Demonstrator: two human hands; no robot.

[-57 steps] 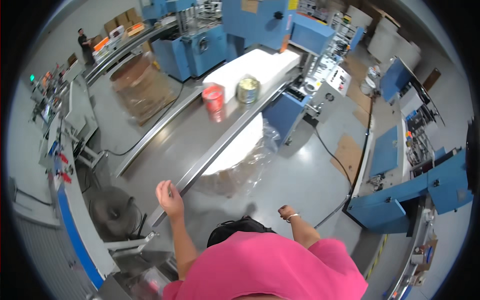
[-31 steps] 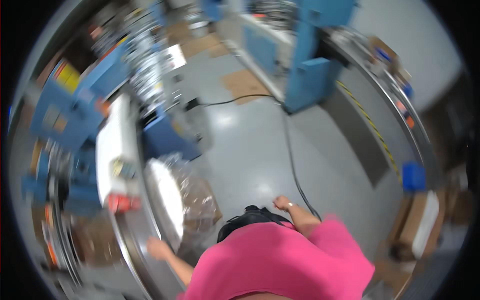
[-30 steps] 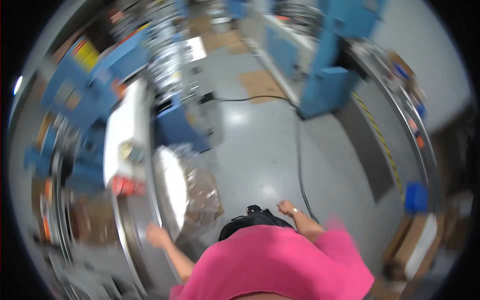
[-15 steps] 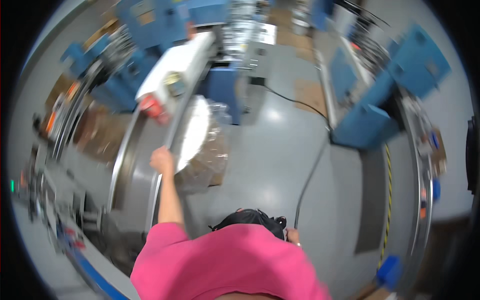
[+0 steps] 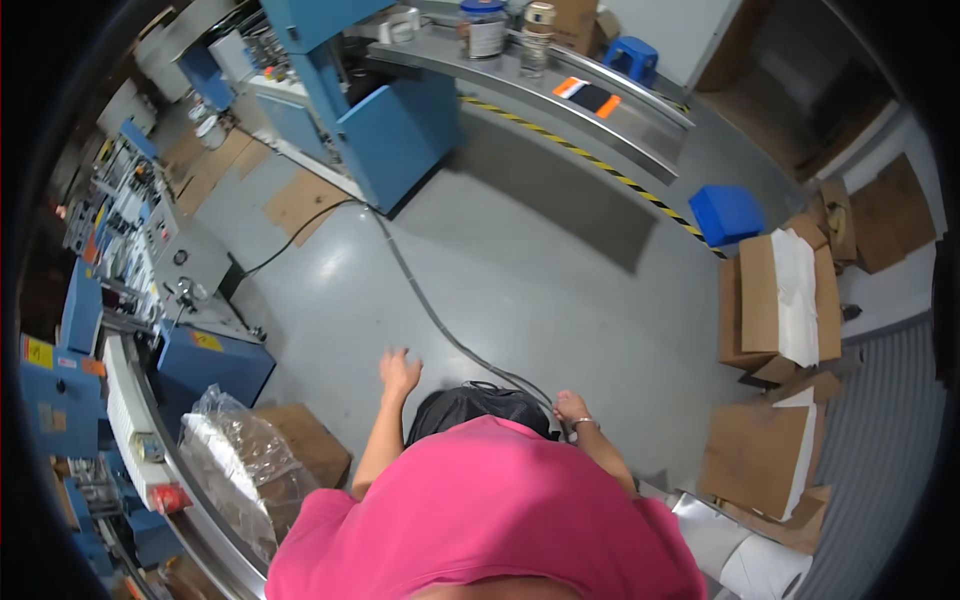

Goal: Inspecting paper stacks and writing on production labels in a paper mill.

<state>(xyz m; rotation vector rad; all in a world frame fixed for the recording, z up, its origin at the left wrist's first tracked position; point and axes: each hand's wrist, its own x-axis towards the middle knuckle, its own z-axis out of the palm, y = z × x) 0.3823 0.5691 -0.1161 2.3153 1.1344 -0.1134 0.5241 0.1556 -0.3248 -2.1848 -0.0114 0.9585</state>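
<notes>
Cable (image 5: 413, 279), dark grey, lying across bare floor (image 5: 540, 270), from foot of blue cabinet (image 5: 400, 135) down to just beside right hand (image 5: 571, 408). Touching or not, cannot tell. Right hand near waist, fingers curled in, bracelet (image 5: 586, 422) at wrist; cannot tell whether fully closed or with anything inside. Left hand (image 5: 400, 372) out over floor, fingers loosely spread, nothing gripped. Between both hands, black cloth (image 5: 470, 412) at waist, below pink shirt (image 5: 490, 500).

Far side: metal bench (image 5: 650, 152) with blue-lidded jar (image 5: 483, 33), clear jar (image 5: 535, 55) and flat orange-and-black item (image 5: 587, 97) on top. Yellow-and-black tape (image 5: 590, 161) along floor below bench. Blue stool (image 5: 631, 60) behind.

Right: blue bin (image 5: 727, 213), then cardboard box (image 5: 755, 300) with white sheet (image 5: 795, 295) over one side, another box (image 5: 755, 450) nearer. White roll (image 5: 766, 568) at lower right.

Left: clear plastic (image 5: 285, 470) bunched beside brown cardboard (image 5: 305, 440); past metal rail (image 5: 195, 505), red container (image 5: 168, 498) and tin (image 5: 148, 447), next to long white block (image 5: 122, 395).
</notes>
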